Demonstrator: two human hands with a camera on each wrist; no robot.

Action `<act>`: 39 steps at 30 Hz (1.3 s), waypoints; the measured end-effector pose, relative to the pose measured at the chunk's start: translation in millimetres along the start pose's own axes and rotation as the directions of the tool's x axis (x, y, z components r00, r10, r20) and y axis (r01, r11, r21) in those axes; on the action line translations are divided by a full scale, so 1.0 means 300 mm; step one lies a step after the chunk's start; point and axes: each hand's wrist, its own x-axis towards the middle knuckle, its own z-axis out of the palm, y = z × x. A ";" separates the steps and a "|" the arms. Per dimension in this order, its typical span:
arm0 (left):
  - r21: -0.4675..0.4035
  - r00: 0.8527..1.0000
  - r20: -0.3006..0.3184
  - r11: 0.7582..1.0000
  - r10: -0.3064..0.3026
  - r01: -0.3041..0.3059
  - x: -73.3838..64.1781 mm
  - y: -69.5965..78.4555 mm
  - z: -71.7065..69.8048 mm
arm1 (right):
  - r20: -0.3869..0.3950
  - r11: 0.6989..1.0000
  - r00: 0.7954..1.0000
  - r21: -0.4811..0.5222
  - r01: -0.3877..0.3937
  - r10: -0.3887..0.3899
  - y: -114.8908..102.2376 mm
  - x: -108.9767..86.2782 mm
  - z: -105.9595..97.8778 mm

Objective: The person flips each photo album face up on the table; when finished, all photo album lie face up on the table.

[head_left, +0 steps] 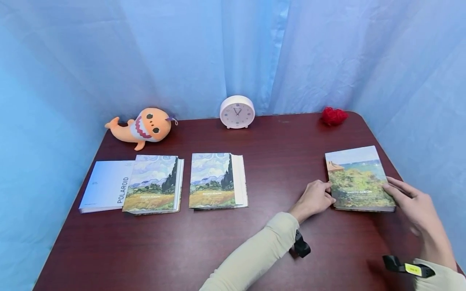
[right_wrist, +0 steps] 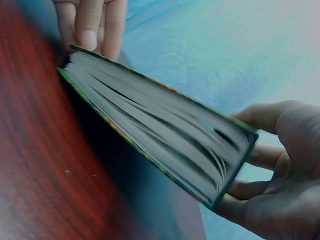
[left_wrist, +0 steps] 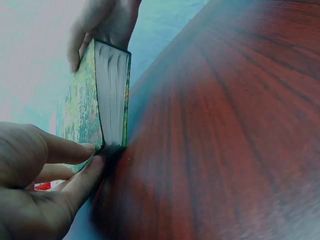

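A thick photo album (head_left: 354, 176) with a painted seaside cover sits at the right of the table, its page edges facing the front. My left hand (head_left: 314, 197) pinches its near left corner between thumb and fingers. On the opposite side, my right hand (head_left: 416, 204) grips the edge, thumb on the cover and fingers at the side and underside. The right wrist view shows the album (right_wrist: 160, 125) tilted, its right end in the right hand (right_wrist: 285, 165). In the left wrist view, the left thumb and forefinger meet at the album's (left_wrist: 80, 107) corner.
Two photo albums with wheat-field covers, one at mid-left (head_left: 212, 178) and one (head_left: 153, 182) overlapping a blue Polaroid album (head_left: 105, 184), lie left. Along the back stand an orange shark plush (head_left: 145, 127), a white clock (head_left: 237, 112) and a red heart-like object (head_left: 333, 116).
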 end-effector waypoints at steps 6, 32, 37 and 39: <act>0.068 0.999 -0.029 0.998 0.019 -0.017 0.003 -0.006 -0.003 | -0.001 0.996 0.997 0.049 0.074 -0.074 -0.034 -0.008 -0.006; -0.093 0.996 0.050 0.993 -0.071 0.076 -0.021 -0.005 -0.054 | 0.025 0.951 0.985 -0.257 0.173 -0.172 -0.247 -0.042 0.020; -0.158 0.998 0.035 0.986 -0.053 0.058 -0.018 -0.022 -0.050 | 0.009 0.952 0.976 -0.219 0.213 -0.216 -0.261 -0.050 0.023; -0.163 0.999 0.024 0.986 -0.039 0.042 -0.018 -0.026 -0.050 | 0.002 0.956 0.973 -0.190 0.225 -0.229 -0.264 -0.053 0.023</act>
